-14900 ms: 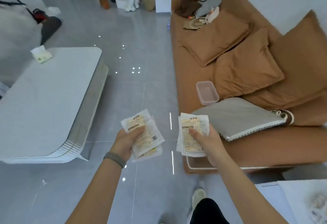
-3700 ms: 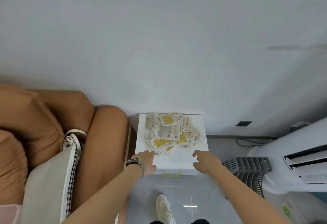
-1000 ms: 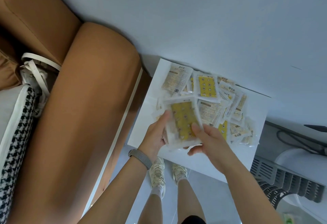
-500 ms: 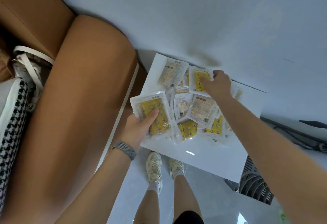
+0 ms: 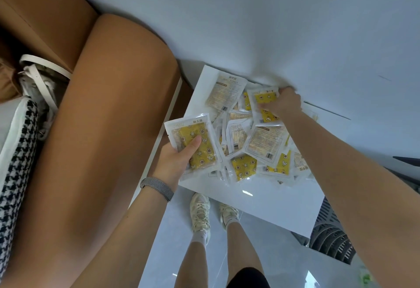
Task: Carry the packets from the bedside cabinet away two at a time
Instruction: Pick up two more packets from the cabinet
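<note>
Yellow packet [image 5: 195, 145] between left fingers [image 5: 193, 145]

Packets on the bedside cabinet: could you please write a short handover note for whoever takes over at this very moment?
Left hand: grips a yellow-printed packet, lifted at the cabinet's left edge.
Right hand: fingers curled on a second yellow packet at the far side of the pile, not yet clear of it.
Bedside cabinet: many packets still lie in a loose heap on its white top.
Done: one packet picked.
Left: lift the second, carry the pair away, return for more.
</note>
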The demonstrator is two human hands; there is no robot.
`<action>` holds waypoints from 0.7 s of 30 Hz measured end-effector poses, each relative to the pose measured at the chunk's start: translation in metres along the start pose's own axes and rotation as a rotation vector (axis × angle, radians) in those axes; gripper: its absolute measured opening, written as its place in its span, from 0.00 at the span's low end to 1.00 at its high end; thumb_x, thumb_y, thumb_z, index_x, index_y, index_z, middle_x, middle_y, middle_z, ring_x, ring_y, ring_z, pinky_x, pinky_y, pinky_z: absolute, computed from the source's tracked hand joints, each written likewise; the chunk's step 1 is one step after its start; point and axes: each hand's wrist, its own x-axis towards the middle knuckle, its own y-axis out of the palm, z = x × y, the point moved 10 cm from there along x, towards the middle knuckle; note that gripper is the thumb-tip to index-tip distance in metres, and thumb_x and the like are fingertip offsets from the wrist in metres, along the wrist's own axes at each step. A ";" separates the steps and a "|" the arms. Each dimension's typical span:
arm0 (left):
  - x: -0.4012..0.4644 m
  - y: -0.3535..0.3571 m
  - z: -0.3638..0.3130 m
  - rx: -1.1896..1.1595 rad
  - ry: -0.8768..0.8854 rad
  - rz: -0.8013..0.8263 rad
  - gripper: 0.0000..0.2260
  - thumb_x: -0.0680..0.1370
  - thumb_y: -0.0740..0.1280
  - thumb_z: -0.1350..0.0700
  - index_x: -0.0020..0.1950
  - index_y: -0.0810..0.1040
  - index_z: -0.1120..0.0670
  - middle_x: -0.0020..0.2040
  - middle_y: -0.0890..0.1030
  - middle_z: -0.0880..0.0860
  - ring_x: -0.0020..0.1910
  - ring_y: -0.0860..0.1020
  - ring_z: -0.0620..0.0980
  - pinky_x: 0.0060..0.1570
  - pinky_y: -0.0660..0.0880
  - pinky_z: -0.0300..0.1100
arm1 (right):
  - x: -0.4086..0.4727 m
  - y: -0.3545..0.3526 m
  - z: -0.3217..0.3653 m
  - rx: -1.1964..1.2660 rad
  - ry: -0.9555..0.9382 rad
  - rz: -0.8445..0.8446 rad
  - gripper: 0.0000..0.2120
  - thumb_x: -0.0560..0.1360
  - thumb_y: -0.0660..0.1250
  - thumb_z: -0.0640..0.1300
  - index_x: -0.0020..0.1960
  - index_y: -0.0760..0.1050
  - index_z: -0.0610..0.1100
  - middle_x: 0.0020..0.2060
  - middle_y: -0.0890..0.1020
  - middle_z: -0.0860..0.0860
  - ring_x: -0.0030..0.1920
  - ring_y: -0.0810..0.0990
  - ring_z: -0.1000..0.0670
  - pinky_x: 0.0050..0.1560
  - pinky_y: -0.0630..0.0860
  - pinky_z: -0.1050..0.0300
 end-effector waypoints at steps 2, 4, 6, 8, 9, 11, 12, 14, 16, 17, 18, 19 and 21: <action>0.000 0.006 -0.002 -0.001 0.004 0.011 0.06 0.76 0.69 0.60 0.53 0.81 0.53 0.44 0.86 0.48 0.43 0.85 0.45 0.37 0.80 0.37 | -0.001 -0.003 0.004 -0.015 -0.042 0.039 0.26 0.63 0.80 0.57 0.51 0.78 0.42 0.48 0.81 0.46 0.52 0.79 0.47 0.46 0.76 0.59; 0.000 0.012 -0.004 -0.004 0.008 0.025 0.06 0.76 0.69 0.60 0.51 0.80 0.52 0.43 0.86 0.47 0.43 0.85 0.44 0.37 0.80 0.37 | -0.005 -0.011 0.006 0.002 -0.071 0.021 0.20 0.63 0.80 0.54 0.44 0.75 0.44 0.43 0.78 0.49 0.46 0.77 0.50 0.36 0.69 0.63; 0.000 0.016 -0.005 -0.006 0.012 0.032 0.06 0.76 0.69 0.61 0.50 0.80 0.51 0.43 0.86 0.47 0.43 0.85 0.44 0.37 0.80 0.38 | -0.015 -0.020 0.006 0.073 -0.102 -0.045 0.20 0.64 0.81 0.51 0.43 0.72 0.44 0.42 0.77 0.49 0.43 0.75 0.51 0.37 0.69 0.61; 0.000 0.019 -0.006 -0.005 0.014 0.036 0.07 0.76 0.69 0.61 0.50 0.80 0.50 0.43 0.86 0.46 0.43 0.85 0.44 0.37 0.80 0.38 | -0.025 -0.027 0.001 0.160 -0.132 -0.092 0.16 0.67 0.78 0.48 0.44 0.74 0.43 0.41 0.77 0.49 0.40 0.75 0.52 0.37 0.70 0.60; 0.001 0.020 -0.005 0.000 0.017 0.039 0.07 0.76 0.69 0.61 0.50 0.80 0.50 0.43 0.86 0.46 0.43 0.85 0.44 0.37 0.80 0.38 | -0.030 -0.029 -0.006 0.230 -0.123 -0.099 0.12 0.68 0.77 0.47 0.44 0.77 0.43 0.39 0.79 0.48 0.37 0.76 0.51 0.37 0.70 0.60; 0.001 0.021 -0.004 0.005 0.020 0.038 0.07 0.76 0.70 0.61 0.51 0.80 0.50 0.44 0.86 0.47 0.43 0.85 0.44 0.38 0.81 0.38 | -0.043 -0.035 -0.025 0.392 -0.076 -0.123 0.10 0.69 0.76 0.47 0.43 0.80 0.42 0.36 0.80 0.49 0.36 0.76 0.50 0.39 0.72 0.58; 0.001 0.021 -0.004 0.005 0.021 0.035 0.07 0.76 0.70 0.61 0.51 0.80 0.50 0.44 0.86 0.47 0.44 0.85 0.44 0.38 0.81 0.38 | -0.052 -0.039 -0.033 0.468 -0.058 -0.146 0.09 0.69 0.76 0.47 0.42 0.79 0.43 0.34 0.79 0.50 0.35 0.76 0.50 0.38 0.72 0.57; 0.001 0.021 -0.001 0.011 0.019 0.034 0.07 0.76 0.70 0.61 0.50 0.80 0.50 0.44 0.86 0.47 0.44 0.85 0.44 0.38 0.80 0.38 | -0.070 -0.050 -0.047 0.651 -0.050 -0.198 0.09 0.70 0.75 0.46 0.42 0.75 0.46 0.34 0.78 0.52 0.35 0.76 0.51 0.39 0.74 0.56; 0.000 0.022 0.002 0.019 0.013 0.035 0.07 0.76 0.70 0.60 0.51 0.80 0.51 0.44 0.86 0.46 0.44 0.85 0.44 0.38 0.80 0.37 | -0.089 -0.061 -0.061 0.858 -0.028 -0.233 0.08 0.71 0.75 0.44 0.48 0.77 0.48 0.40 0.82 0.51 0.40 0.82 0.51 0.43 0.79 0.56; 0.000 0.023 0.003 0.017 0.010 0.036 0.07 0.76 0.70 0.60 0.52 0.80 0.51 0.44 0.86 0.46 0.44 0.85 0.44 0.37 0.80 0.37 | -0.100 -0.065 -0.066 0.968 -0.002 -0.234 0.09 0.73 0.74 0.44 0.51 0.78 0.47 0.43 0.84 0.50 0.42 0.84 0.51 0.44 0.81 0.57; -0.001 0.024 0.005 0.015 0.005 0.037 0.06 0.76 0.69 0.60 0.52 0.80 0.52 0.43 0.86 0.46 0.43 0.85 0.43 0.36 0.79 0.36 | -0.108 -0.060 -0.072 1.087 0.038 -0.213 0.08 0.74 0.73 0.44 0.52 0.79 0.45 0.45 0.85 0.50 0.44 0.85 0.52 0.44 0.82 0.58; -0.001 0.025 0.008 0.015 -0.003 0.036 0.06 0.76 0.69 0.59 0.52 0.80 0.52 0.42 0.86 0.45 0.42 0.85 0.43 0.36 0.79 0.36 | -0.114 -0.050 -0.078 1.202 0.091 -0.178 0.06 0.74 0.72 0.44 0.50 0.80 0.44 0.44 0.85 0.51 0.44 0.85 0.52 0.44 0.82 0.58; -0.002 0.027 0.013 0.025 -0.019 0.034 0.05 0.76 0.70 0.59 0.51 0.81 0.51 0.42 0.86 0.45 0.42 0.85 0.43 0.36 0.80 0.36 | -0.124 -0.021 -0.088 1.225 0.200 -0.146 0.07 0.73 0.74 0.48 0.42 0.79 0.45 0.39 0.85 0.52 0.42 0.84 0.51 0.45 0.81 0.54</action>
